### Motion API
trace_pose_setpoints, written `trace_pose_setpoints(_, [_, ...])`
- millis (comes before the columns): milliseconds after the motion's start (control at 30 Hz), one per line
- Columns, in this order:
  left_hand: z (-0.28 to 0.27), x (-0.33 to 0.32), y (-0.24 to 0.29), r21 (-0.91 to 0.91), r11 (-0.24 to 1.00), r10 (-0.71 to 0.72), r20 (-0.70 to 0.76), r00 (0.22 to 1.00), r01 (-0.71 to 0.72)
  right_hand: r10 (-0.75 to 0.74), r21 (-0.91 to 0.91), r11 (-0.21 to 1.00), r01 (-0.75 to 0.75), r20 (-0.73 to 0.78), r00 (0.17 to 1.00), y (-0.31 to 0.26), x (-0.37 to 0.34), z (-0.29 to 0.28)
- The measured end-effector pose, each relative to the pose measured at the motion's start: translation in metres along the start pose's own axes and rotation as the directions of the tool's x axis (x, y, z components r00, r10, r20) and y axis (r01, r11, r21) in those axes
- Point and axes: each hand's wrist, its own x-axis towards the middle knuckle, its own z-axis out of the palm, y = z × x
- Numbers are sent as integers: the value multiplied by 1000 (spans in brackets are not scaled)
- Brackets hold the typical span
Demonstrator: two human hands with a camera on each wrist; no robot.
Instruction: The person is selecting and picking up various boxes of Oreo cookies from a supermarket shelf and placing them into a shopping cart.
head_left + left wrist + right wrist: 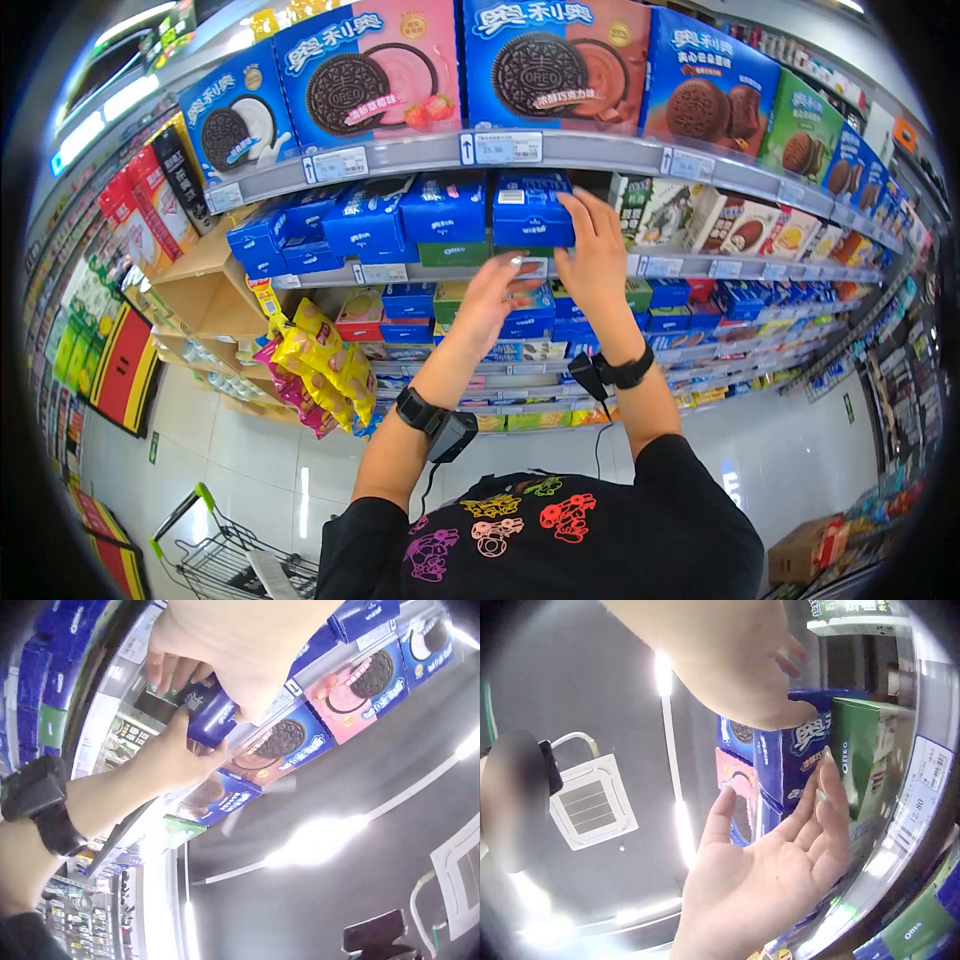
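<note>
A blue Oreo box (533, 212) lies end-out on the middle shelf, at the right end of a row of similar boxes. My right hand (597, 250) grips its right side, fingers over the top edge and thumb at the front corner. Below and left of that box is my left hand (488, 303), fingers loosely bent and nothing held. The right wrist view shows this left hand (769, 874) with its thumb apart and fingertips close to the box front. Beneath the blue box sits a green Oreo box (859, 750).
Large Oreo display boxes (375, 75) line the shelf above. White cookie boxes (745, 225) stand to the right of my right hand. Yellow snack bags (325, 350) hang at the left shelf end. A shopping cart (235, 550) stands behind on the left.
</note>
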Motion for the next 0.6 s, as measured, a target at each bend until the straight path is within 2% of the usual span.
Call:
trace_pose_setpoints(33, [0, 4, -2, -39, 999, 12, 12, 1000, -11, 26, 21, 999, -27, 42, 999, 2, -1, 0])
trace_pose_setpoints(67, [3, 6, -2, -113, 994, 6, 19, 1000, -4, -4, -3, 1000, 4, 8, 1000, 3, -1, -3])
trace_pose_setpoints(167, [13, 8, 11, -425, 902, -61, 46, 997, 75, 6, 65, 998, -7, 7, 1000, 7, -7, -17])
trace_pose_setpoints(200, [16, 9, 15, -428, 899, -86, 28, 996, 89, 22, 74, 997, -22, 2, 1000, 5, -9, -27])
trace_pose_setpoints(300, [13, 10, 14, -443, 884, -113, 109, 988, 150, 64, 169, 983, -74, 64, 996, 5, -24, -51])
trace_pose_setpoints(400, [22, 8, 14, -397, 896, -165, 114, 980, 198, -102, 142, 984, 105, -23, 994, 10, -43, -66])
trace_pose_setpoints(500, [28, 3, 9, -380, 894, -182, 175, 968, 236, -255, 111, 961, 255, -15, 967, 10, -72, -78])
trace_pose_setpoints(567, [29, 0, 2, -239, 927, -250, 176, 952, 288, -366, 111, 924, 365, -15, 931, 10, -95, -79])
trace_pose_setpoints(600, [34, -3, 1, -189, 948, -218, 204, 954, 257, -391, 83, 916, 392, -29, 920, 10, -106, -76])
